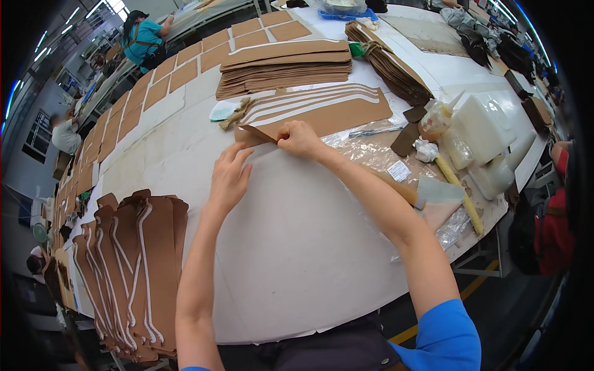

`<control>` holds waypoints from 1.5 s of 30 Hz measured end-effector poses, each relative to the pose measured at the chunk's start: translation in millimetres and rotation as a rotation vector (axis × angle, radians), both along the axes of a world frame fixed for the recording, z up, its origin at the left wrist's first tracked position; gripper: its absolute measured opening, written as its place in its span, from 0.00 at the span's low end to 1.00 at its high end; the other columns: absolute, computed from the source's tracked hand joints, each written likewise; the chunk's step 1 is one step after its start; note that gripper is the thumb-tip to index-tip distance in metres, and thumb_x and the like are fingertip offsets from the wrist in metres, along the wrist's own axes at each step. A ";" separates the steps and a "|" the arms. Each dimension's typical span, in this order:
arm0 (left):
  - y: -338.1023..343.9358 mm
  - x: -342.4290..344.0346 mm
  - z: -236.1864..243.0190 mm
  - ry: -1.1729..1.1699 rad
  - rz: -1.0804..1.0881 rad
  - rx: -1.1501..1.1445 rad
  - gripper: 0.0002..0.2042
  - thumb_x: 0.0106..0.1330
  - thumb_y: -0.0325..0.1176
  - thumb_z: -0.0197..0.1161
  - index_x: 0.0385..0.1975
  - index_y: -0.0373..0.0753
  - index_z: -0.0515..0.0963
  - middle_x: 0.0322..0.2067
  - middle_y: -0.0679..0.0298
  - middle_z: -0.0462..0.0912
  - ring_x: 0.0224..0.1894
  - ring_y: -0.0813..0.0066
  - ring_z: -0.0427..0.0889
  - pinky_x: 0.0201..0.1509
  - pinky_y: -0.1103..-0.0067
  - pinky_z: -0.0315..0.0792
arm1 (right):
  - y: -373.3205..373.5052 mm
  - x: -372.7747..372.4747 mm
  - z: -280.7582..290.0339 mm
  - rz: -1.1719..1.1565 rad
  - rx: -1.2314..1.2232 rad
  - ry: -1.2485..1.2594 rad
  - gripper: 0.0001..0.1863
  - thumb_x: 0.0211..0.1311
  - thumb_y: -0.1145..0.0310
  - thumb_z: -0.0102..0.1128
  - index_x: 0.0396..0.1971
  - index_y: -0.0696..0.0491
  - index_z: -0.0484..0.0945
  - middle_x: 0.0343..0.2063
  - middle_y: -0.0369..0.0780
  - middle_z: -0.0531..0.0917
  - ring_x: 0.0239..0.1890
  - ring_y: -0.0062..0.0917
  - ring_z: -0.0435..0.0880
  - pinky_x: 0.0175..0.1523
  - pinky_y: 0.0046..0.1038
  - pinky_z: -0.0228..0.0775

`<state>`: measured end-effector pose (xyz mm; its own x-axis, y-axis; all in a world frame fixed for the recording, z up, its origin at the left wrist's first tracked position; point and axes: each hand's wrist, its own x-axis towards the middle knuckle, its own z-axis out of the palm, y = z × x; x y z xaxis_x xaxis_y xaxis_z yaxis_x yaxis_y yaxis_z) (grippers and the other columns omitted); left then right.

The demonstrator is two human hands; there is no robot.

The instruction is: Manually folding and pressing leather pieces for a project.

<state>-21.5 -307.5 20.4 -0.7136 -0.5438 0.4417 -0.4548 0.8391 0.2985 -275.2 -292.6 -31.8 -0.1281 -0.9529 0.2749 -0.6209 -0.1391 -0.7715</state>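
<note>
My right hand [300,140] pinches the near edge of a brown sheet-like piece [253,135], whose left corner is lifted and folded up. Beside that corner my left hand [230,175] is open, its fingertips close to the piece or touching it. Just beyond lie overlapping brown panels with white strips [322,112] along their curved edges. A crumpled tan cloth [236,114] and a white-green pad [221,110] rest at their left end. Whether the pinched piece belongs to those panels I cannot tell.
Fanned brown panels with white edging [148,260] lie at the left. Brown stacks [284,67] and a tied bundle [396,65] stand at the back. Clear plastic film [371,151], a yellow roll [459,195] and translucent containers [486,127] are at the right. Other people work across the room.
</note>
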 end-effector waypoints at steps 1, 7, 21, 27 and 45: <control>-10.7 -21.3 -6.3 0.044 0.030 -0.072 0.16 0.68 0.22 0.62 0.55 0.35 0.79 0.62 0.54 0.79 0.65 0.51 0.76 0.68 0.60 0.69 | -1.0 0.9 0.8 0.014 -0.007 0.005 0.10 0.50 0.68 0.65 0.29 0.54 0.91 0.31 0.47 0.90 0.38 0.43 0.90 0.47 0.42 0.82; -27.1 -73.6 -28.5 0.442 0.293 0.110 0.19 0.69 0.20 0.59 0.60 0.33 0.74 0.64 0.54 0.77 0.69 0.52 0.73 0.68 0.59 0.70 | 0.6 -12.0 -5.7 -0.038 -0.008 -0.048 0.11 0.54 0.66 0.65 0.31 0.57 0.89 0.30 0.46 0.90 0.34 0.38 0.90 0.44 0.39 0.82; -28.0 -75.9 -40.9 -0.256 0.266 0.068 0.23 0.76 0.50 0.62 0.63 0.43 0.80 0.72 0.54 0.72 0.73 0.55 0.70 0.71 0.60 0.68 | 168.0 -162.5 246.6 -0.005 -0.830 -0.806 0.11 0.77 0.64 0.56 0.48 0.54 0.82 0.40 0.34 0.87 0.43 0.19 0.84 0.51 0.28 0.74; 18.3 -34.7 5.2 0.271 -0.220 1.448 0.31 0.81 0.62 0.50 0.66 0.41 0.75 0.57 0.56 0.85 0.54 0.65 0.87 0.51 0.68 0.80 | 240.2 4.9 201.9 0.063 -0.254 -0.714 0.12 0.78 0.61 0.60 0.51 0.53 0.79 0.34 0.29 0.78 0.33 0.12 0.74 0.38 0.19 0.66; 125.2 153.7 28.2 -0.326 0.036 0.898 0.12 0.67 0.26 0.70 0.49 0.31 0.86 0.35 0.63 0.90 0.39 0.78 0.85 0.45 0.76 0.79 | 267.5 16.4 51.9 0.267 0.349 0.050 0.20 0.57 0.62 0.71 0.46 0.58 0.86 0.43 0.50 0.88 0.51 0.45 0.87 0.57 0.42 0.76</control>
<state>132.2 -182.3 48.5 -0.7039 -0.6069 -0.3692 -0.6506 0.3421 0.6780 -258.9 -25.1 20.1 0.1410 -0.9876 -0.0692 -0.6364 -0.0369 -0.7704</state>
